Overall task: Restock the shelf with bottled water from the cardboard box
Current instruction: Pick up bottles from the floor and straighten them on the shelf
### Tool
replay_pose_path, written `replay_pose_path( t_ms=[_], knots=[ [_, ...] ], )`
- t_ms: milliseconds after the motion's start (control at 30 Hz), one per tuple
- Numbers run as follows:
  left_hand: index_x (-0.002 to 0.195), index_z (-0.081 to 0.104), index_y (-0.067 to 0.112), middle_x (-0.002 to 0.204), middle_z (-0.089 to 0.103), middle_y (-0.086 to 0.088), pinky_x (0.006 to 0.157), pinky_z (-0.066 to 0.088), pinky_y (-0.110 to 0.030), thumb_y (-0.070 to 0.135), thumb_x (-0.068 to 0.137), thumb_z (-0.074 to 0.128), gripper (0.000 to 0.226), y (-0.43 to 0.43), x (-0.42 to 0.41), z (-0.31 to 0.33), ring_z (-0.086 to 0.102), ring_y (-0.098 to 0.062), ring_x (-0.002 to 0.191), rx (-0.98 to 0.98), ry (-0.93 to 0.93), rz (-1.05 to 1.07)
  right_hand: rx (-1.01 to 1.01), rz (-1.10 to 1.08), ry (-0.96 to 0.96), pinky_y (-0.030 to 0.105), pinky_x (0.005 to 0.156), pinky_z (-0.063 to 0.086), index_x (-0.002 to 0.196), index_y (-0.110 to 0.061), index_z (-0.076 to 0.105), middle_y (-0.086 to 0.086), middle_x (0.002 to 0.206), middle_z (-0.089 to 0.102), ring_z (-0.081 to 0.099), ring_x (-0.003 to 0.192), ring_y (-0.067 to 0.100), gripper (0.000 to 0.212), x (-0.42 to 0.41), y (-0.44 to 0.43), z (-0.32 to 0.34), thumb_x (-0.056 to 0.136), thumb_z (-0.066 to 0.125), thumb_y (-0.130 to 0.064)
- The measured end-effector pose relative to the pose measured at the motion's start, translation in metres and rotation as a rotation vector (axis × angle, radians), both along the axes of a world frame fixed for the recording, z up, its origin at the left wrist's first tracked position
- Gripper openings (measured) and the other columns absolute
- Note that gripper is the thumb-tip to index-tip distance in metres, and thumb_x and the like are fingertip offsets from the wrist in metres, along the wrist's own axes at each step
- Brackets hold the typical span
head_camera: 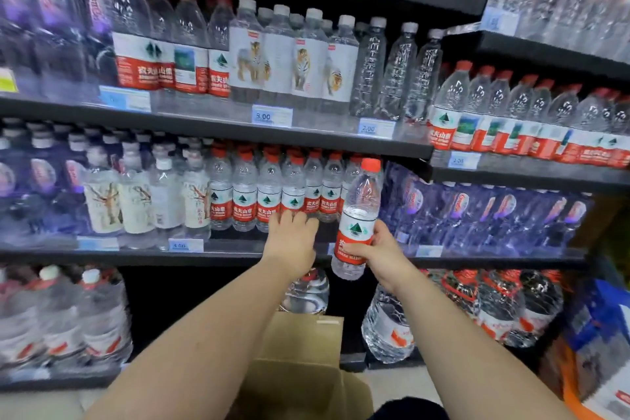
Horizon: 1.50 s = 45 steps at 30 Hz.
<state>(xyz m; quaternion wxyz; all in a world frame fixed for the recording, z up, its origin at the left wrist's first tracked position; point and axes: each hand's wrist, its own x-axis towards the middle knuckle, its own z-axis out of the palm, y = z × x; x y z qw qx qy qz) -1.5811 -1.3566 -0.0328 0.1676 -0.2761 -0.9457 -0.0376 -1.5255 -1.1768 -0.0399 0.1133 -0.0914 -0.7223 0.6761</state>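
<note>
cardboard box (300,382) sits open, low between the forearms. right hand (380,257) wraps the label of a red-capped water bottle (361,201), held nearly upright before the shelf's front edge (238,257). left hand (291,244) touches the shelved row of matching bottles (245,198); i cannot tell whether it grips one.

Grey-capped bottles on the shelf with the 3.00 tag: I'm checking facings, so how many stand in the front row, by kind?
Tiger-label bottles: 4
Clear embossed bottles without a label: 3
Total: 7
</note>
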Motion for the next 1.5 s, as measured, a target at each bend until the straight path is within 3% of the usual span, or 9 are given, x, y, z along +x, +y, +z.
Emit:
replay_pose_path(
  t_ms=[100, 333, 600, 800, 933, 1167, 1267, 1367, 1500],
  knots=[
    [0.133, 0.046, 0.020, 0.129, 0.049, -0.006, 0.106, 0.027, -0.048, 0.027, 0.087, 0.054, 0.047, -0.005, -0.029, -0.017, 0.041, -0.030, 0.121, 0.008, -0.057, 0.068, 0.037, 0.015, -0.034, 0.043, 0.094, 0.051, 0.110, -0.027, 0.051, 0.007, 0.114, 0.067, 0.065, 0.103, 0.021, 0.059, -0.047, 0.007, -0.011, 0.071, 0.077, 0.009],
    [0.129, 0.048, 0.022, 0.125, 0.050, -0.004, 0.101, 0.033, -0.045, 0.024, 0.088, 0.052, 0.041, 0.010, -0.097, -0.049, 0.043, -0.029, 0.118, 0.040, -0.096, 0.108, 0.159, 0.022, -0.074, 0.040, 0.098, 0.048, 0.135, -0.021, 0.043, -0.001, 0.118, 0.063, 0.061, 0.110, 0.019, 0.075, -0.138, 0.030, -0.032, 0.073, 0.078, 0.005],
    [0.126, 0.050, 0.021, 0.126, 0.053, -0.003, 0.098, 0.034, -0.045, 0.032, 0.087, 0.050, 0.041, 0.012, -0.149, -0.085, 0.044, -0.029, 0.119, -0.018, -0.094, 0.113, 0.169, 0.058, -0.122, 0.046, 0.104, 0.046, 0.137, -0.020, 0.044, 0.000, 0.125, 0.063, 0.060, 0.115, 0.019, 0.082, -0.202, 0.038, -0.071, 0.069, 0.082, 0.006],
    [0.114, 0.059, 0.026, 0.115, 0.058, 0.003, 0.095, 0.034, -0.042, 0.038, 0.086, 0.050, 0.031, 0.009, -0.166, -0.099, 0.047, -0.025, 0.111, 0.112, -0.097, 0.096, 0.184, 0.103, -0.120, 0.032, 0.102, 0.044, 0.143, -0.021, 0.039, -0.006, 0.128, 0.058, 0.054, 0.117, 0.009, 0.077, -0.227, 0.030, -0.089, 0.079, 0.076, 0.000],
    [0.123, 0.054, 0.025, 0.121, 0.055, 0.002, 0.101, 0.031, -0.043, 0.033, 0.087, 0.049, 0.037, 0.007, -0.177, -0.095, 0.044, -0.026, 0.115, 0.119, -0.108, 0.106, 0.205, 0.006, -0.116, 0.039, 0.106, 0.043, 0.143, -0.025, 0.036, -0.011, 0.124, 0.055, 0.052, 0.118, 0.009, 0.075, -0.243, 0.026, -0.095, 0.081, 0.076, -0.007],
    [0.125, 0.052, 0.024, 0.122, 0.054, 0.001, 0.105, 0.029, -0.044, 0.033, 0.087, 0.048, 0.039, -0.006, -0.175, -0.093, 0.043, -0.027, 0.117, 0.071, -0.130, 0.133, 0.422, -0.219, -0.132, 0.044, 0.101, 0.048, 0.132, -0.018, 0.052, 0.005, 0.129, 0.055, 0.057, 0.117, 0.022, 0.071, -0.239, 0.024, -0.098, 0.070, 0.085, -0.033],
    [0.129, 0.050, 0.022, 0.126, 0.053, -0.001, 0.103, 0.029, -0.044, 0.034, 0.089, 0.047, 0.042, -0.015, -0.161, -0.083, 0.042, -0.029, 0.120, 0.043, -0.125, 0.125, 0.464, -0.377, 0.012, 0.043, 0.098, 0.048, 0.118, -0.016, 0.058, -0.001, 0.115, 0.055, 0.055, 0.111, 0.021, 0.049, -0.211, 0.003, -0.084, 0.076, 0.080, -0.028],
    [0.128, 0.050, 0.023, 0.128, 0.054, -0.001, 0.103, 0.029, -0.043, 0.035, 0.087, 0.049, 0.042, -0.034, -0.136, -0.071, 0.041, -0.028, 0.123, 0.075, -0.128, 0.150, 0.589, -0.231, 0.115, 0.039, 0.092, 0.049, 0.104, -0.014, 0.065, -0.005, 0.100, 0.055, 0.056, 0.101, 0.020, 0.027, -0.175, -0.036, -0.072, 0.079, 0.075, -0.016],
    [0.122, 0.053, 0.025, 0.124, 0.055, 0.000, 0.099, 0.030, -0.042, 0.036, 0.086, 0.052, 0.038, -0.085, -0.092, -0.065, 0.042, -0.027, 0.120, 0.129, -0.168, 0.233, 0.857, 0.116, 0.137, 0.031, 0.092, 0.042, 0.106, -0.014, 0.065, -0.001, 0.105, 0.060, 0.049, 0.104, 0.018, 0.026, -0.130, -0.101, -0.068, 0.081, 0.072, -0.016]
  ],
)
